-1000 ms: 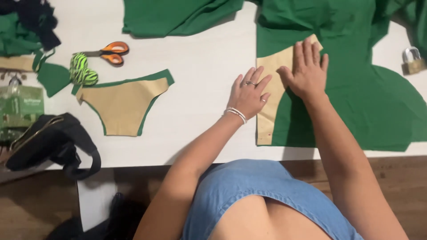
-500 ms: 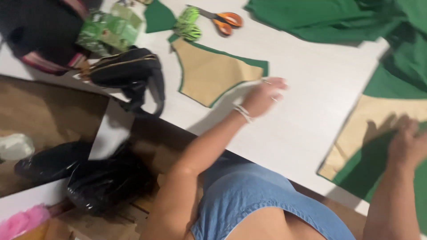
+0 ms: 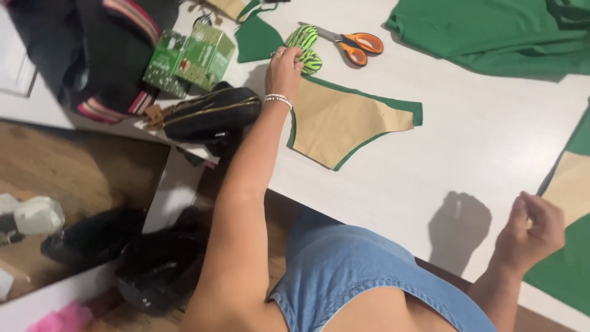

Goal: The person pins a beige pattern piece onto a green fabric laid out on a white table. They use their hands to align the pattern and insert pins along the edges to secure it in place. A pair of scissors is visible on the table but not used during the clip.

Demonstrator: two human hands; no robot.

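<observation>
While the left hand (image 3: 284, 69) reaches far across the white worktop (image 3: 467, 154), its fingers curl over a small green-and-black striped bundle (image 3: 305, 48), gripping it from the near side; a ring shows on one finger and a beaded bracelet (image 3: 277, 99) sits at the wrist. That bundle lies at the far part of the worktop, just beside the orange-handled scissors (image 3: 350, 43), which rest to its right with blades pointing left. Just near of the bundle lies a cut tan fabric piece with green edging (image 3: 341, 120), flat on the worktop and touching the wrist along its left edge. A small green fabric scrap (image 3: 255, 38) lies left of the bundle.

The right hand (image 3: 531, 230) hovers at the near right, fingers loosely bunched toward the thumb (whether anything is pinched between them cannot be told), casting a shadow on the worktop to its left. It is close to a green and tan fabric panel (image 3: 568, 209) at the right edge. More green cloth (image 3: 491, 37) is heaped at the far right.

At the far left stand green printed boxes (image 3: 190, 58), with a black zipped pouch (image 3: 212, 114) just near of them.
</observation>
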